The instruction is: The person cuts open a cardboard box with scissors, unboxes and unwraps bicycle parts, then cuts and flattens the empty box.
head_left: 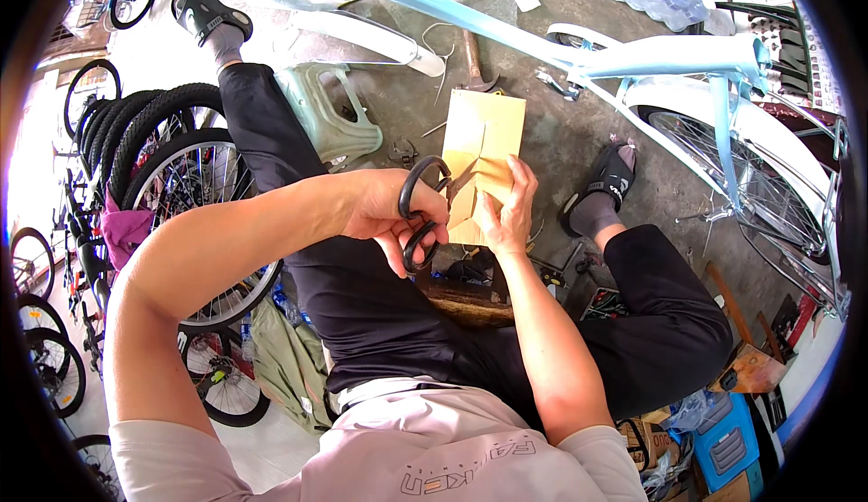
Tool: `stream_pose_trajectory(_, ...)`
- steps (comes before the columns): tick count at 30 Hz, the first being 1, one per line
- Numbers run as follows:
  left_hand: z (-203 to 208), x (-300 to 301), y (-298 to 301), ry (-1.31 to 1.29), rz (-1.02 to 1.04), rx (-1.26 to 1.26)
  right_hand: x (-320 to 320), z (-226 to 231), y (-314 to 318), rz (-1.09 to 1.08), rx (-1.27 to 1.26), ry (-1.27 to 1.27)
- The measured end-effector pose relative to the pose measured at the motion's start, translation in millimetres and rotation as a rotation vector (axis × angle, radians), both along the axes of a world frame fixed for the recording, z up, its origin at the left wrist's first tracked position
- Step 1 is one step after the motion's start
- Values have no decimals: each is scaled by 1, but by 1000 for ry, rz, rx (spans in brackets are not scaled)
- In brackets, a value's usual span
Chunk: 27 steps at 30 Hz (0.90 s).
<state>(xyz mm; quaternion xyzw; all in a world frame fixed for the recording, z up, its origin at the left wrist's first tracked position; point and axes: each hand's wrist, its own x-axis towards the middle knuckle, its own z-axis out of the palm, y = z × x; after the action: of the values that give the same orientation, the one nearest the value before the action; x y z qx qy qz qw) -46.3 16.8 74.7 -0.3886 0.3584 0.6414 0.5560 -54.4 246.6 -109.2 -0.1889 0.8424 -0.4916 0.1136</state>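
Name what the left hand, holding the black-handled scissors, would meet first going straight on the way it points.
Probably the tan cardboard in the right hand, directly ahead of the left hand; exact depth between them is unclear.

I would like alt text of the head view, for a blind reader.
A person's left hand holds black-handled scissors at tan cardboard held by the right hand. Beyond are a hammer and a light-blue bicycle frame; black tyres stand at left.

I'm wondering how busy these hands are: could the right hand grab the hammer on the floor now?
Probably not straight away: the right hand is holding the cardboard, which also sits between it and the hammer in this view. The hammer's handle looks uncovered.
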Motion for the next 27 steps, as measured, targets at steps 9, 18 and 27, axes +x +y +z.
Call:
stream_pose_trajectory(9,4,0,2,64,7,-64,1,0,0,3,-8,-10)
stream_pose_trajectory(18,23,10,16,46,88,-155,-2,4,-5,43,40,-28)
stream_pose_trajectory(27,25,-4,-20,660,91,-796,-3,2,-6,13,61,61)
